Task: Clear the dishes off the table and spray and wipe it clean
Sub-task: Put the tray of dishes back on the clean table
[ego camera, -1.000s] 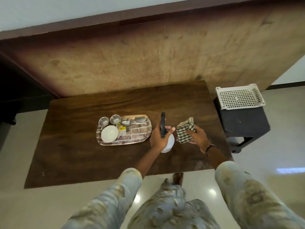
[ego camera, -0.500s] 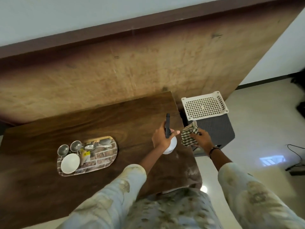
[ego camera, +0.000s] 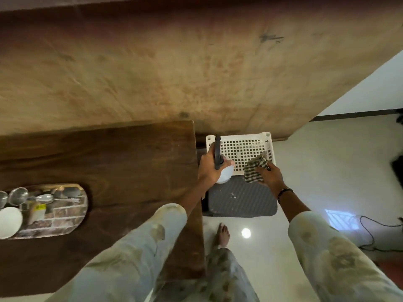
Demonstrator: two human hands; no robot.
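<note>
Table: the dark brown wooden table (ego camera: 122,162) fills the left side of the view. Its right edge runs down the middle of the view.
Dishes: they sit on a tray (ego camera: 65,216) at the far left of the table. The tray has a brick picture on it.
On the tray: a white bowl (ego camera: 8,222) at the left edge, two small shiny metal cups (ego camera: 18,196) at the back, and a metal spoon (ego camera: 50,198) lying flat. A small thing with a yellow label (ego camera: 38,211) is there too; it is too blurred to name.
Spray bottle: the spray bottle (ego camera: 223,171) has a white round body and a black top. It is held in the air past the right edge of the table, above the near left corner of the basket.
Left hand: the left hand (ego camera: 209,168) is wrapped around the neck of the spray bottle.
Cloth: the checked cloth (ego camera: 255,168) is bunched up. It is over the near right part of the basket.
Right hand: the right hand (ego camera: 270,176) pinches the cloth. A dark band is on its wrist.
Basket: a white plastic basket (ego camera: 246,149) with square holes sits on the back of a dark grey stool (ego camera: 239,199).
Stool: it stands on the floor just beside the right edge of the table.
Person: both sleeves are pale with a faded print. One bare foot (ego camera: 222,234) is on the shiny pale floor (ego camera: 327,166).
Wall: a tan wall (ego camera: 196,66) is behind the table.
Cable: a black cable (ego camera: 375,229) lies on the floor at the far right.
</note>
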